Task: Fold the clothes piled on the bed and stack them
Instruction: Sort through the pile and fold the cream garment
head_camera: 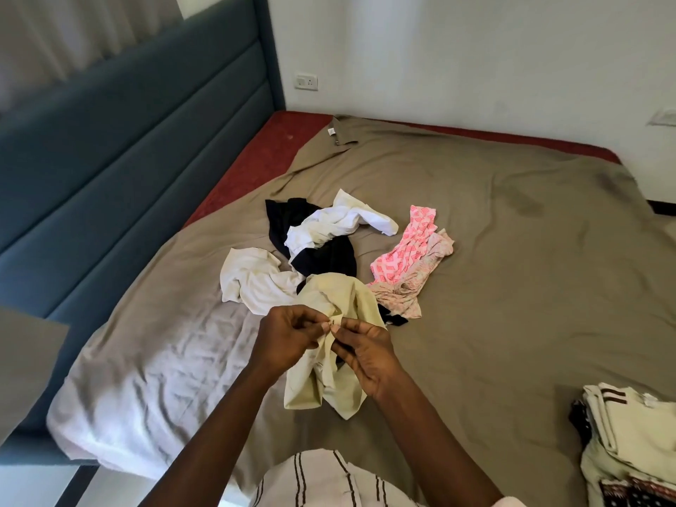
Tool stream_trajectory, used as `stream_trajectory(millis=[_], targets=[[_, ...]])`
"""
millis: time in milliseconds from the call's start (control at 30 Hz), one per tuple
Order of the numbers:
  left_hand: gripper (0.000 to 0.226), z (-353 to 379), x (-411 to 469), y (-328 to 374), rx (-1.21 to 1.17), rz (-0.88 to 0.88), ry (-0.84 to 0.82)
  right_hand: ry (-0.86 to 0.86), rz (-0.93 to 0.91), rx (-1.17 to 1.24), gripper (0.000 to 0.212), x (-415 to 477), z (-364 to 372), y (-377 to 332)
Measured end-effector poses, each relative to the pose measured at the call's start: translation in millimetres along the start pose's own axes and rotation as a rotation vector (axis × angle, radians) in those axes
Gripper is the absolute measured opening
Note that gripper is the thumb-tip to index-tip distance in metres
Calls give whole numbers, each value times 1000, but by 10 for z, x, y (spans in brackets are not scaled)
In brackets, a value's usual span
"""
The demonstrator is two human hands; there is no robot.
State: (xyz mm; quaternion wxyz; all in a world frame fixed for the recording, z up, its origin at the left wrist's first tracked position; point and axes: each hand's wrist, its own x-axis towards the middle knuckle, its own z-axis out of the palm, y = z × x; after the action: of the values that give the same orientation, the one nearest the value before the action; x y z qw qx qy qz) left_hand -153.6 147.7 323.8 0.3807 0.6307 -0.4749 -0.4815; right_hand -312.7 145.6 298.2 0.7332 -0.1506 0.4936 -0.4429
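1. far to the left of the hands, the blue padded headboard [109, 148] runs along the side of the bed.
2. left of and just below the left hand, a crumpled pale pillow [146, 389] lies on the olive-brown sheet [512, 272].
3. just beyond the left hand, a creased white garment [252, 279] lies in a loose heap.
4. the left hand [289, 334] has its fingers curled in, and its thumb and fingertips pinch a small fold of the pale yellow garment [311, 386].
5. the pale yellow garment is thin, wrinkled and unfolded. its upper part is bunched above the hands, and the rest hangs in two loose flaps below them, between the forearms.
6. the right hand [365, 356] meets the left almost fingertip to fingertip. it pinches the same fold of the yellow cloth, its other fingers curled beneath the fabric.
7. beyond both hands, a black garment [325, 261] lies tangled, with a second white garment [340, 221] twisted across it.
8. beyond and to the right of the right hand, a pink patterned garment [406, 258] lies stretched out and crumpled. its lower end is near the yellow cloth.
9. well to the right of the right hand, at the picture's edge, a stack of folded clothes [629, 433] sits on the sheet, cream cloth with dark stripes on top.
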Motion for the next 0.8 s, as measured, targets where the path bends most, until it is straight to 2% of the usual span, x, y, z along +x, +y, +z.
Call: stream_trajectory(millis=[167,367,533,800], targets=[[6,85,8,-50,-32,-22,-38,52,-51,-43,22,-10,-19,22],[8,166,46,-58,-132,-132,-53,93,-96,-70,21,-37,-27,0],[8,181,97,-70,-165,-199,-20,76,-90,-24,11,-44,-23,-30],[9,139,125,-29,-120,-248,-82,13,-108,-85,12,-50,-67,-46]])
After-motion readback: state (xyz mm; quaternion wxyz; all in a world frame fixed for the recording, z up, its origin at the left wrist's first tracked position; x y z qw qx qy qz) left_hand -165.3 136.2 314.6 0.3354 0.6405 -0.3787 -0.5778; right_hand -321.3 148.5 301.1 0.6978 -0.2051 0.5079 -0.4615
